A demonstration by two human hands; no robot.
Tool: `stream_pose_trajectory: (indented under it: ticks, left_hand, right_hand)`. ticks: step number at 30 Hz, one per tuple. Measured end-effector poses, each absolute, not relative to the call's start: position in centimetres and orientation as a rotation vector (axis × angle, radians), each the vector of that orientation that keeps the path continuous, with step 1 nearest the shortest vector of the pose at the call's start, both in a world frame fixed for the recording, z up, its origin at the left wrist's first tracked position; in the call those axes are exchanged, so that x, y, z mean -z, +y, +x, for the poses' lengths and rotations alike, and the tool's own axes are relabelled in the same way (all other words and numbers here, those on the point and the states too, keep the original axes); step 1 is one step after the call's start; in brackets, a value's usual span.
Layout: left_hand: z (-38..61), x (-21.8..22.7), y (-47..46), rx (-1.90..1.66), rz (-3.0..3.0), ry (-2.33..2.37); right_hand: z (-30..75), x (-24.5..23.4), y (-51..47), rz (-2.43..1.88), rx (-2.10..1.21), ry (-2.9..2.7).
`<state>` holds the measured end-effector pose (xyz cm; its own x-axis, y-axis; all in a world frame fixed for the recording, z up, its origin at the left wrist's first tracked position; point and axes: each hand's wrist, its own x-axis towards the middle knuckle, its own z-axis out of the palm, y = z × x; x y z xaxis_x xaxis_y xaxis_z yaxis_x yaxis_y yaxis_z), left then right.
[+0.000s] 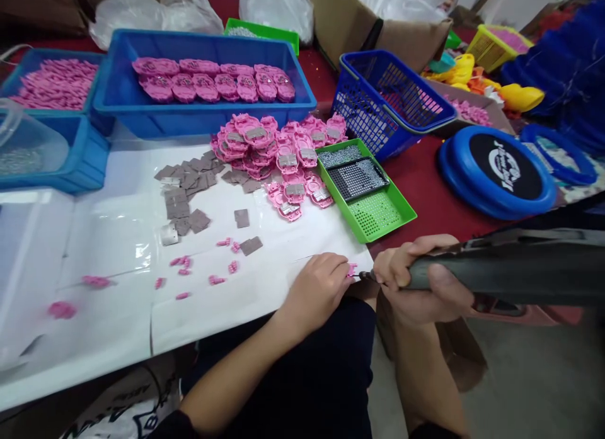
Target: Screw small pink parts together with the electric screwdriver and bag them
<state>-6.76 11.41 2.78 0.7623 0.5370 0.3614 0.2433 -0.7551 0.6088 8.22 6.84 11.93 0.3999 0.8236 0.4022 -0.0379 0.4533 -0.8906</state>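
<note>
My left hand (pixel 317 288) rests on the white sheet (pixel 118 250) at the table's near edge, fingers pinched on a small pink plastic piece (pixel 351 269). My right hand (pixel 416 281) is wrapped round a dark grey electric screwdriver (pixel 501 275), whose tip touches the pink piece. A heap of pink plastic shells (pixel 283 159) with metal plates lies further back. Grey square plates (pixel 186 190) are scattered to its left. Small pink bits (pixel 208 269) lie loose on the sheet. A green tray (pixel 401 209) holding screws and a black grid stands just beyond my hands.
A blue bin (pixel 203 114) with rows of pink parts stands at the back, with more blue bins (pixel 51 121) at the left. A blue basket (pixel 392 99), blue discs (pixel 496 171) and yellow items (pixel 517 96) lie at the right. Plastic bags and a cardboard box sit behind.
</note>
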Motion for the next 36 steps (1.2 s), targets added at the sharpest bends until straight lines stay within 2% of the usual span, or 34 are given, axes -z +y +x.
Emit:
stream_pose_trajectory:
  ticks: [14, 26, 36]
  left_hand:
    - [-6.2, -2.8, 11.3, -0.565, 2.504, 0.567]
    - [-4.4, -1.7, 12.7, -0.561, 2.609, 0.634]
    - [-4.7, -0.9, 12.7, -0.489, 2.534, 0.664]
  right_hand:
    - [7.1, -11.7, 7.4, -1.067, -0.660, -0.883]
    - [7.9, -9.5, 8.8, -1.188, -0.677, -0.771]
    - [8.5, -9.2, 10.1, -1.050, -0.971, -1.028]
